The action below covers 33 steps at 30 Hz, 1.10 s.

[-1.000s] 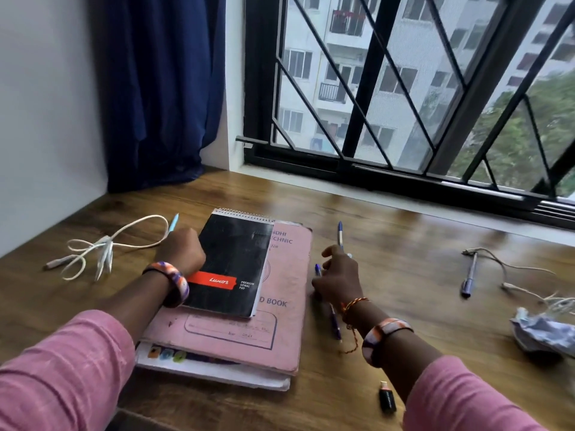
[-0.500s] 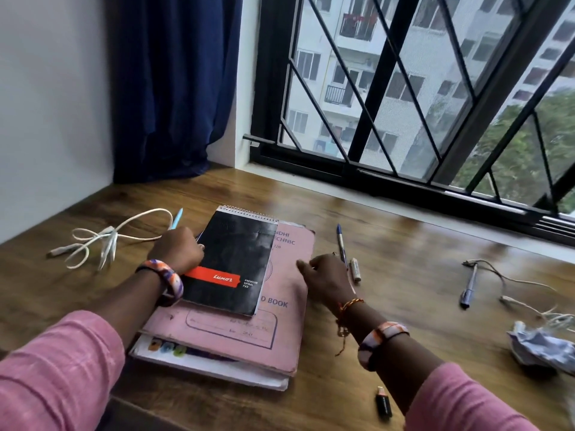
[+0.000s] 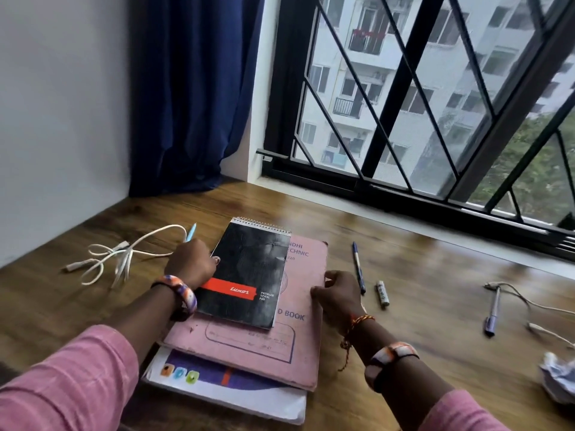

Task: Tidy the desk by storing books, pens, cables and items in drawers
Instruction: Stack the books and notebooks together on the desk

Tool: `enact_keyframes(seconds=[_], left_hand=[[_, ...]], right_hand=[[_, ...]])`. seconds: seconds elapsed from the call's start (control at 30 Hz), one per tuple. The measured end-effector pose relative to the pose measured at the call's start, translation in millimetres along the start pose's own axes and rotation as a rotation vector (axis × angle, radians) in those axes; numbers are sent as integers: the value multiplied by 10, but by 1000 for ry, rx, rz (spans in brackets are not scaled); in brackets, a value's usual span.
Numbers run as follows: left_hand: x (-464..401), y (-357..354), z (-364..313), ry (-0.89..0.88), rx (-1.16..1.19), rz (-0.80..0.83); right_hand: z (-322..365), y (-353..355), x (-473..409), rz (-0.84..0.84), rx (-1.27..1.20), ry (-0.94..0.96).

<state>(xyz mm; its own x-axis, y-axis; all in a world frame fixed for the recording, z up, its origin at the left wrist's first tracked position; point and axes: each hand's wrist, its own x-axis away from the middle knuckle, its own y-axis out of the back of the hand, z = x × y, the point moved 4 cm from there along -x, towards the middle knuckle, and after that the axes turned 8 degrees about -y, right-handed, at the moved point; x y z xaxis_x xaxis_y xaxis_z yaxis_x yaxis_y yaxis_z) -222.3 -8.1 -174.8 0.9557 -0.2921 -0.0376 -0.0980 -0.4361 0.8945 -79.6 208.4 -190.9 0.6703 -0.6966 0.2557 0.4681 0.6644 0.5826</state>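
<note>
Both arms wear pink sleeves of a faintly ribbed cloth, the left sleeve (image 3: pixel 62 384) entering at seven o'clock and the right sleeve (image 3: pixel 460 412) at five o'clock, each ending short of the wrist. The left wrist carries a thick bangle (image 3: pixel 182 292) mottled in orange, white and purple. The right forearm has a like bangle (image 3: pixel 392 353) in orange and white with a dark edge, and nearer the right hand (image 3: pixel 337 298) a thin red-and-yellow thread (image 3: pixel 357 325) is tied, its loose ends hanging.

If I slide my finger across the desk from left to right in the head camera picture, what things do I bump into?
White cable → left hand → black spiral pad → right hand → blue pen → small battery → capped pen → crumpled paper.
</note>
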Motion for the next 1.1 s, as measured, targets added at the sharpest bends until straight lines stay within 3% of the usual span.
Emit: enact_keyframes(seconds=[0.1,0.17,0.3,0.4,0.73,0.9,0.97,1.03,1.1], left_hand=[[25,21,7,-38,0,-53],[49,24,16,-56,18,-86],[70,27,71,-65,95,-102],[103,56,111,-47,134,-118],[111,55,74,-35,125,-105],[216,51,-2,-103,99,-71],[363,116,-121,-133,86,-151],[606,180,-313,-209,154,-256],[949,174,-577,-329,257,-205]], right_hand=[[126,-23,187,-96,278,153],[259,-125,370,-62,302,307],[329,-436,520,261,-1,124],[265,-517,460,267,-74,35],[302,-461,513,308,-62,58],[323,-365,597,361,-219,57],[279,-268,683,374,-227,58],[174,-134,811,393,-216,67],[12,47,991,404,-232,71]])
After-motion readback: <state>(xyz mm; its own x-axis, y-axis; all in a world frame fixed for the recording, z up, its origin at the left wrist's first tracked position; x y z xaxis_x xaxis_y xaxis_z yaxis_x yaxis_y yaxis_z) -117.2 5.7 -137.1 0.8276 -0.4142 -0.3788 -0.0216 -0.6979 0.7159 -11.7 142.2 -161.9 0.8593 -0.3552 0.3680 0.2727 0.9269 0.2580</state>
